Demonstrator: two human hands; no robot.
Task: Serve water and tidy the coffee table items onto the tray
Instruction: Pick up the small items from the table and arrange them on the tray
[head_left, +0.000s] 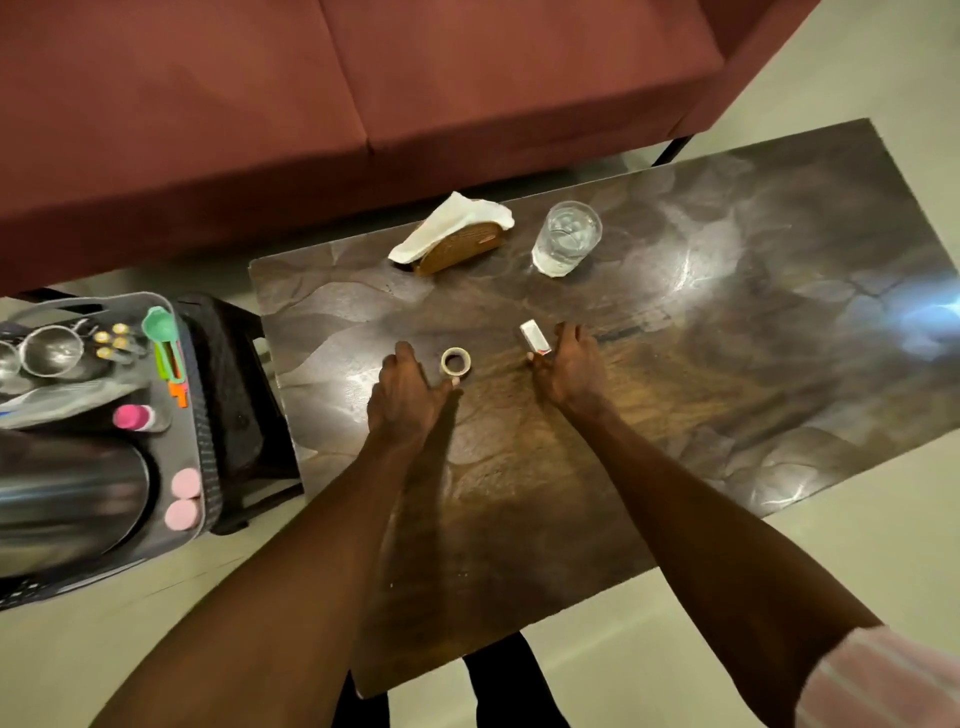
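Two small items left w/ us: left hand (408, 389) spread, fingers bracketing the tape roll (456, 360); right hand (566, 366) pinching the matchbox (535, 336) end. Water glass (566, 239) looks served, so we're tidying; next, prob. lift both across to the tray (200, 415) at left.

I can read no text anywhere here. The small white box (535, 336) by my right hand (569, 369) shows only a red patch at one end, with no letters I can make out. The tape roll (456, 360) at my left hand (408, 392) is plain. The bottles and caps on the tray (200, 415) are too blurred for any label to be read, and the glass of water (567, 238) bears no mark.
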